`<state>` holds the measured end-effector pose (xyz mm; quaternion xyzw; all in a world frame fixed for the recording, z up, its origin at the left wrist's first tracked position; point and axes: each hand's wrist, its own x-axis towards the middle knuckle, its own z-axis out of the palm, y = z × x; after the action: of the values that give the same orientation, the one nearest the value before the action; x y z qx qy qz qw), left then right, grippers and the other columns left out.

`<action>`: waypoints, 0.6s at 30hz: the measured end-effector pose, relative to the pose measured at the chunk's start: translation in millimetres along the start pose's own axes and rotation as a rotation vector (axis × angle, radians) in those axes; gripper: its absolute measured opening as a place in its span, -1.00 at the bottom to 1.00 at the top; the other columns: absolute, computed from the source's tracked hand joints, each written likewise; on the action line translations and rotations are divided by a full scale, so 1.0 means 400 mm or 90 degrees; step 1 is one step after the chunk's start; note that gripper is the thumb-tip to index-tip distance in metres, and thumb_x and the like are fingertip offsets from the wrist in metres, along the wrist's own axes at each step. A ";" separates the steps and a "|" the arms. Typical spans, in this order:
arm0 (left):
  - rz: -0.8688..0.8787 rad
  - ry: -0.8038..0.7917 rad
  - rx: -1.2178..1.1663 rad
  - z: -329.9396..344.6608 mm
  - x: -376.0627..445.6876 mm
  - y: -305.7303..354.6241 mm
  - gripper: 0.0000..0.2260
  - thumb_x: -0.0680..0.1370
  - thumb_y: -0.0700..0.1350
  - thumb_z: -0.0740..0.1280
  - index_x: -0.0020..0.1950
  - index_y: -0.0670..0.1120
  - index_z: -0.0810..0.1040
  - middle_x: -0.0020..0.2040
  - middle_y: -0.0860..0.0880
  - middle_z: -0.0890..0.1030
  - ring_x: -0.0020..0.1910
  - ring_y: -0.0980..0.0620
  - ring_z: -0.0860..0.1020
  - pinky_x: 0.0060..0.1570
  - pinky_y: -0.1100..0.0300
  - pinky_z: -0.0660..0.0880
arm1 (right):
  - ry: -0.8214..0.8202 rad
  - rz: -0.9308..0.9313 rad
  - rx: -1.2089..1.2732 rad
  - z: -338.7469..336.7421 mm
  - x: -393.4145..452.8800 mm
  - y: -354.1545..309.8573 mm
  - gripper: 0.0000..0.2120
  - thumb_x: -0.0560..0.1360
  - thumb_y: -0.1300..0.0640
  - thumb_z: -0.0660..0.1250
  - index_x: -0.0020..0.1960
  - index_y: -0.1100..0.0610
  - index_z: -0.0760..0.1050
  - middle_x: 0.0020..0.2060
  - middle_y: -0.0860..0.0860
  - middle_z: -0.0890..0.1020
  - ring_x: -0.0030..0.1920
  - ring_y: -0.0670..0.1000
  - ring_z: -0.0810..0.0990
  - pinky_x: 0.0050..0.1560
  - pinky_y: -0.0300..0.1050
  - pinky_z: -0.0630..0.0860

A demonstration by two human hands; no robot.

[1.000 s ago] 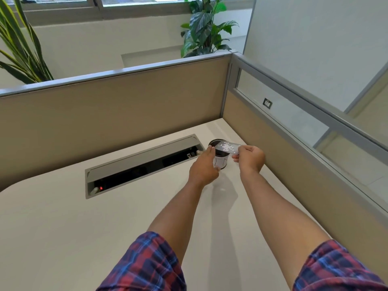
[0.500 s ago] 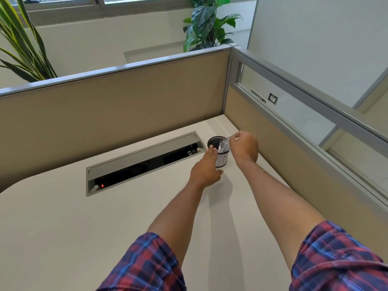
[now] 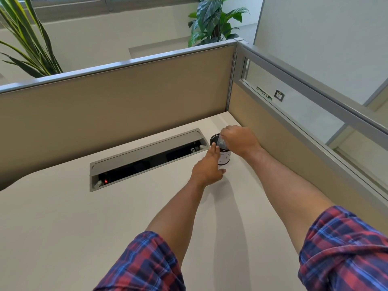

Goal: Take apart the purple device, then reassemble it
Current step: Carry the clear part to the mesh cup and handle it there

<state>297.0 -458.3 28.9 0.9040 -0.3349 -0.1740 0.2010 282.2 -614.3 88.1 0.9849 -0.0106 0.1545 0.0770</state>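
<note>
A small white cylindrical cup (image 3: 225, 159) with a black rim (image 3: 213, 138) stands on the desk near the far right corner. My left hand (image 3: 206, 171) wraps its side, fingers up along the wall and thumb low at the front. My right hand (image 3: 239, 141) is above the cup's mouth, pinching a small clear packet (image 3: 221, 144) that dips into the opening. The packet's contents are too blurred to tell. No purple device shows anywhere in view.
A grey cable tray (image 3: 147, 158) with its lid open is sunk into the white desk (image 3: 84, 227), left of the cup. Tan partition walls (image 3: 126, 106) close the back and right sides. Plants stand behind the partition.
My right hand has tipped the packet from flat above the cup down into its mouth. My left hand let go of the packet and moved onto the cup's side.
</note>
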 end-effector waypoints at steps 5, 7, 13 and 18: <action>0.001 -0.016 0.007 -0.003 0.003 -0.005 -0.15 0.58 0.05 0.38 0.68 -0.01 -0.11 0.68 0.09 -0.20 0.62 0.00 0.19 0.35 -0.01 0.47 | 0.011 -0.021 0.020 -0.012 -0.010 -0.012 -0.96 0.37 0.29 0.48 -0.23 0.20 0.64 -0.31 0.09 0.67 -0.35 0.15 0.65 -0.47 -0.15 0.41; 0.000 -0.019 0.009 -0.003 0.004 -0.005 -0.14 0.58 0.06 0.38 0.68 0.00 -0.13 0.68 0.09 -0.20 0.62 0.00 0.18 0.36 -0.02 0.47 | 0.009 -0.010 0.041 -0.015 -0.013 -0.013 -0.98 0.39 0.30 0.47 -0.20 0.22 0.65 -0.29 0.11 0.68 -0.33 0.16 0.66 -0.46 -0.12 0.45; -0.001 -0.023 0.003 -0.001 0.007 -0.005 -0.14 0.58 0.05 0.38 0.67 0.00 -0.13 0.68 0.08 -0.21 0.64 -0.02 0.16 0.39 -0.02 0.44 | -0.004 -0.017 0.066 -0.022 -0.021 -0.011 -0.93 0.47 0.25 0.41 -0.14 0.23 0.66 -0.22 0.12 0.69 -0.26 0.17 0.66 -0.39 -0.07 0.50; 0.003 -0.029 0.005 -0.003 0.003 -0.005 -0.12 0.58 0.06 0.38 0.67 -0.01 -0.16 0.68 0.06 -0.23 0.61 -0.05 0.23 0.34 -0.02 0.49 | -0.021 0.060 0.120 -0.032 -0.020 -0.010 -0.80 0.58 0.17 0.28 0.03 0.18 0.68 -0.05 0.08 0.72 -0.11 0.17 0.68 -0.16 0.04 0.62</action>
<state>299.5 -457.7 28.7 0.8997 -0.3423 -0.1928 0.1901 270.9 -608.4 97.0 0.9886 -0.0434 0.1421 -0.0239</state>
